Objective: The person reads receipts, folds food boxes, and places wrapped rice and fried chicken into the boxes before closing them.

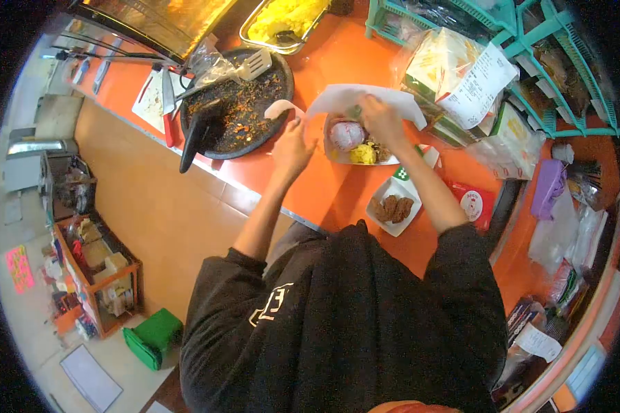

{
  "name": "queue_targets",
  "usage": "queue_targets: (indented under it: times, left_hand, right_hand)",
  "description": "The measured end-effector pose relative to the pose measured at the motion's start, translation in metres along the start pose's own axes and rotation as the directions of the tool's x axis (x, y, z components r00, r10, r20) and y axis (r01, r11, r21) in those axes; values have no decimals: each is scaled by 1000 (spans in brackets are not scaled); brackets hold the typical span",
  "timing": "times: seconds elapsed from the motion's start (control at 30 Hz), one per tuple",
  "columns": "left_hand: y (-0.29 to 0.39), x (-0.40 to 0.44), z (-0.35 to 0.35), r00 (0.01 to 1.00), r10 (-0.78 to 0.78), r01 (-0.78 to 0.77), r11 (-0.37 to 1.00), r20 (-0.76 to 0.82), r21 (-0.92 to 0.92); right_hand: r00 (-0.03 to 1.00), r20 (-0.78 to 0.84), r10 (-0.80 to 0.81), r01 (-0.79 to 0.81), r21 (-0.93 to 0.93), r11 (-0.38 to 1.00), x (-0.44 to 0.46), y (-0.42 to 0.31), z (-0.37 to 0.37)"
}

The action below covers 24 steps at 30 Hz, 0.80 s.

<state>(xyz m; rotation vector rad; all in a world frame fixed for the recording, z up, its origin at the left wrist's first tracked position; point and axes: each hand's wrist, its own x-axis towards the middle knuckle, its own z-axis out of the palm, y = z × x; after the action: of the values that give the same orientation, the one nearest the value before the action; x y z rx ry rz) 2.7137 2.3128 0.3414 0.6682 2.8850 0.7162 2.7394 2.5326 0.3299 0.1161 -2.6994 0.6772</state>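
Note:
In front of me on the orange counter stands an open paper food box (334, 153). It holds a round paper-wrapped bundle (347, 134), yellow food (363, 154) and some brown food at the right. My right hand (384, 125) reaches over the box, its fingers closed at the edge of the raised white paper lid (331, 100). My left hand (295, 151) is left of the box, fingertips closed on a curled white paper piece (282, 107); its thumb stands apart. Nearer my body, a small white tray (391, 226) carries brown fried pieces (393, 208).
A dark stone mortar (251, 141) with a pestle (201, 134) and slotted spatula (255, 65) stands at left, beside a red-handled knife (169, 124). Behind are a tray of yellow food (282, 27), stacked boxes with a receipt (481, 86), teal racks (561, 82), and a red packet (470, 199).

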Motion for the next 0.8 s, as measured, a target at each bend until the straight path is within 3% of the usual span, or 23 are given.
queue_targets:
  times: [0.03,0.07,0.1,0.13,0.2,0.23,0.27,0.3,0.33,0.37,0.4,0.47,0.5,0.53,0.6,0.63,0.67,0.7,0.73,0.8]
  left_hand:
    - [2,2,0,1000,8,-8,1000,2,-3]
    - [4,2,-2,1000,-5,5,1000,-4,23]
    - [5,3,-7,1000,-14,14,999,-10,49]
    - [2,3,-16,1000,0,0,999,-1,47]
    - [-3,-6,-39,992,39,-59,985,-119,-164]
    - [1,-11,-52,975,65,-148,901,-212,-407]
    - [9,-15,-60,975,79,-160,896,-205,-415]
    - [21,-21,-63,973,148,-223,799,-177,-558]
    - [32,-27,-60,964,216,-261,678,-152,-687]
    - [43,-29,-52,926,362,-333,643,-110,-690]
    - [54,-29,-43,861,504,-405,594,-71,-695]
    - [64,-31,-27,819,531,-127,540,219,-832]
    - [58,-34,-3,867,489,-164,459,94,-873]
    - [58,-34,1,854,510,-159,451,108,-878]
    - [59,-35,10,881,473,-428,813,19,-395]
    - [58,-39,33,847,509,-496,860,150,-120]
    - [59,-45,56,837,522,-506,852,164,-131]
    - [65,-49,71,763,614,-605,789,203,-111]
    - [70,-55,86,674,697,-698,709,245,-96]
    - [80,-67,109,682,678,-682,725,275,-98]
  right_hand:
    - [1000,-4,5,-5,-6,1000,0,14,31]
    - [992,122,21,-5,-134,991,-2,28,60]
    - [969,241,57,8,-259,966,0,24,62]
    - [969,235,72,-8,-266,964,-2,23,59]
    - [982,176,72,-25,-252,967,-11,13,35]
    - [981,169,90,-42,-264,964,-12,-5,8]
    - [976,55,209,-207,-36,978,-13,-29,-25]
    - [938,-28,345,-332,209,920,-18,-47,-45]
    - [932,-27,361,-349,201,915,-30,-60,-52]
    - [860,146,489,-449,674,587,-40,-71,-56]
    - [798,347,493,-425,904,50,-47,-79,-58]
    - [696,192,691,-327,943,67,-61,-79,-68]
    - [611,186,770,-331,943,35,-73,-71,-77]
    - [512,179,840,-330,944,0,-90,-60,-88]
    - [528,85,845,-276,958,76,-143,-29,-95]
    - [505,78,860,-276,958,75,-163,-29,-97]
    - [458,16,889,-279,952,127,-182,-30,-97]
    - [409,-47,911,-284,942,176,-204,-32,-96]
    - [354,28,935,-396,910,122,-242,-25,-83]
    - [185,78,980,-687,723,72,-326,-16,-31]
